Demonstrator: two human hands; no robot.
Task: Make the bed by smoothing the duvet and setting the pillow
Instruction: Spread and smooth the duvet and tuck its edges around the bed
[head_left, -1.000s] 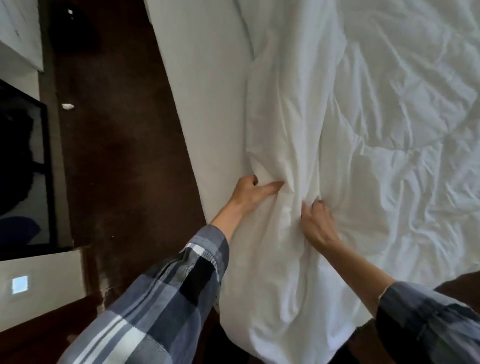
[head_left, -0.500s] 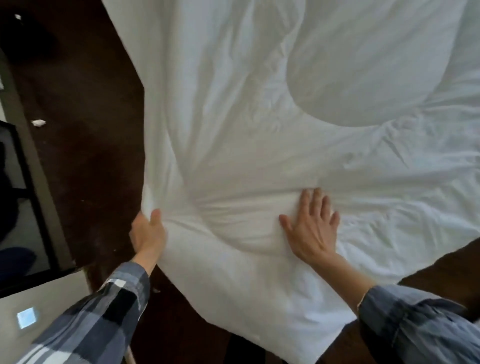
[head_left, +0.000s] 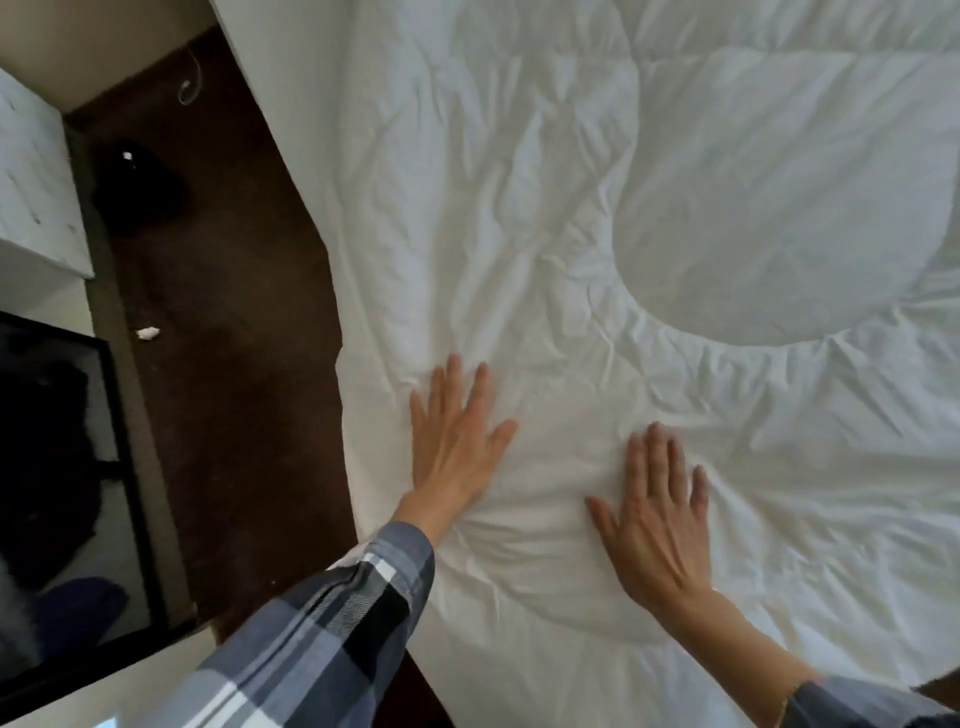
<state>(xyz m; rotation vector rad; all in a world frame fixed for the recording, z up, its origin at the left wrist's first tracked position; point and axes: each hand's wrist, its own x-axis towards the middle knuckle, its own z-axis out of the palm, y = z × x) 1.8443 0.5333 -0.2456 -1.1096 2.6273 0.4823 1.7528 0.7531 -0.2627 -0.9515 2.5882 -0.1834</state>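
The white duvet (head_left: 597, 218) covers the bed and fills most of the view, with creases fanning out near the corner. My left hand (head_left: 454, 439) lies flat on it, fingers spread, close to the bed's left edge. My right hand (head_left: 657, 514) also rests flat on the duvet, palm down, a little nearer to me and to the right. Neither hand holds any fabric. A rounded, smoother patch (head_left: 779, 244) shows in the duvet farther right. No pillow is in view.
Dark brown floor (head_left: 223, 364) runs along the bed's left side, with a small white scrap (head_left: 147, 332) on it. A black-framed glass panel (head_left: 62, 467) and white furniture (head_left: 31, 182) stand at the far left. A dark object (head_left: 137, 182) lies on the floor farther back.
My left hand has let go of the duvet's edge and now lies flat on top. The right hand stays flat and has shifted. The duvet lies flatter over the corner.
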